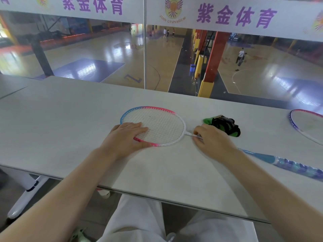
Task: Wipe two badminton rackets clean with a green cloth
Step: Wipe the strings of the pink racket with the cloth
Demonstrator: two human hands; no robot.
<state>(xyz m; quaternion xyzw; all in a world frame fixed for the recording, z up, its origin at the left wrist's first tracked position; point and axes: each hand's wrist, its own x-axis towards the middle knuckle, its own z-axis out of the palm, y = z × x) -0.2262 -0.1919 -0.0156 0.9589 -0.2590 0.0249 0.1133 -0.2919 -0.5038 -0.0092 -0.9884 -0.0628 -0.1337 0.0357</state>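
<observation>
Overlooking a gym court, the grey table (70,119) holds the near racket (162,126) flat; the left hand (125,138) presses its strings with straight fingers, likely steadying it; the right hand (211,142) pinches the shaft; the green cloth (223,125) lies just beside, unheld; the second racket (307,126) waits at far right.
</observation>
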